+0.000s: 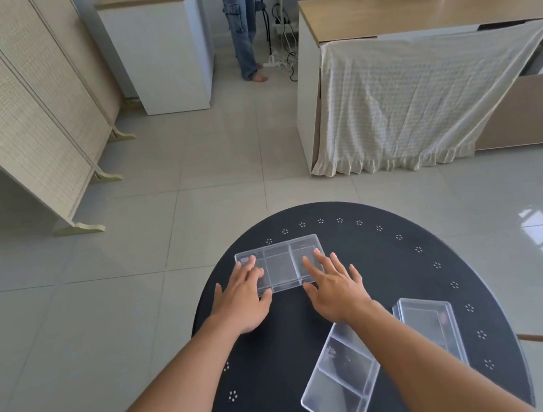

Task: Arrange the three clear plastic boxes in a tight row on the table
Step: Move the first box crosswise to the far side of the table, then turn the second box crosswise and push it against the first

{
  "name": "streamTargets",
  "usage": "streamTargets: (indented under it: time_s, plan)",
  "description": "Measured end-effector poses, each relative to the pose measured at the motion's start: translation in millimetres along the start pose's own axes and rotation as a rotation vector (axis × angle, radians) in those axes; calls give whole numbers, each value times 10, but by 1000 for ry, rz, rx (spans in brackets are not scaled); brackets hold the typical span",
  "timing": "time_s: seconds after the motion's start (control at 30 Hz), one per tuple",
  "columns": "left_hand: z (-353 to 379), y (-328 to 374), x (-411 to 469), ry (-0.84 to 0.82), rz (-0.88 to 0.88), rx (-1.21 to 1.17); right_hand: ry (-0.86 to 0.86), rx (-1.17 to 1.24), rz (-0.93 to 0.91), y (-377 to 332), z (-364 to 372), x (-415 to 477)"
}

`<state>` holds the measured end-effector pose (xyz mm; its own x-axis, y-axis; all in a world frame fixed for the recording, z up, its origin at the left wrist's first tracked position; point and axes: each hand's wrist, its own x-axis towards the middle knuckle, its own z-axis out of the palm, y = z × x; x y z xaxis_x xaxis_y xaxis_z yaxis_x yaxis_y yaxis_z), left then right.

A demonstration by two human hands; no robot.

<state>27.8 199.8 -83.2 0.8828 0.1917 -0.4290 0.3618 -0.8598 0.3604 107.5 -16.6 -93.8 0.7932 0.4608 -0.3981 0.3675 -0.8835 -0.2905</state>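
Note:
A clear plastic box with dividers point(279, 265) lies at the far middle of the round black table point(391, 259). My left hand point(244, 299) rests on its left end, fingers spread over the top and thumb at the near edge. My right hand point(334, 285) lies on its right end the same way. A second divided clear box point(342, 386) sits tilted at the near side, partly under my right forearm. A third clear box point(429, 323) lies to the right of it, apart from the others.
The table's rim carries a ring of small white flower marks. Beyond it is tiled floor, a folding screen point(10, 119) at the left, a cloth-draped counter point(421, 92) at the right, and people standing at the back point(244, 22).

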Motion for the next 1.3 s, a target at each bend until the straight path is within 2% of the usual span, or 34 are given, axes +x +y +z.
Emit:
streamTargets:
  time_s: [0.33,0.43,0.53,0.67,0.8,1.0,1.3]
  plan:
    - [-146,85,513,17,13,29,45,49,4,91,-102,389]
    - [-168,114,467,84,49,34,123,112,-29,99,-120,286]
    - [-127,207,205,202,135,-21,144,145,-31,199,-156,93]
    - [129,422,-401,199,258,-81,120,139,-15,391,-206,-296]
    - [552,621,-953,138,369,-55,82,125,-27,616,-172,-682]
    - [1057,672,-1576,12,461,95,-72,74,-94,739,121,-1273]
    - [945,494,-1753,36,227,214,-116,-93,-4,438,328,-1741]
